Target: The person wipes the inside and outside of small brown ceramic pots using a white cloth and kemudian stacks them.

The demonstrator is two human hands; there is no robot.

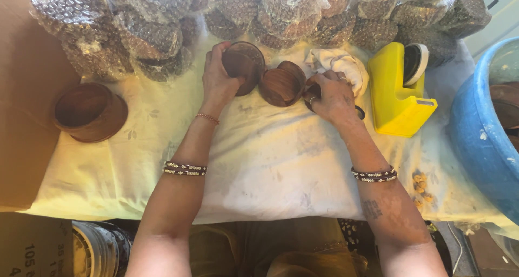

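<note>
Your left hand is closed around a round wooden bowl, thumb hooked over its near rim and fingers curled behind it, so the bowl stands tilted on edge with its hollow turned toward you. Just right of your thumb a second wooden bowl lies on its side on the pale cloth, touching the first. Your right hand presses down on a dark round piece just right of that bowl; most of it is hidden under your palm, so I cannot tell how firmly your fingers grip it. Beyond your knuckles sits a crumpled white rag, and past your fingertips a row of bubble-wrapped bundles. Right of your right hand stands a yellow tape dispenser; far left of your left hand rests another wooden bowl
</note>
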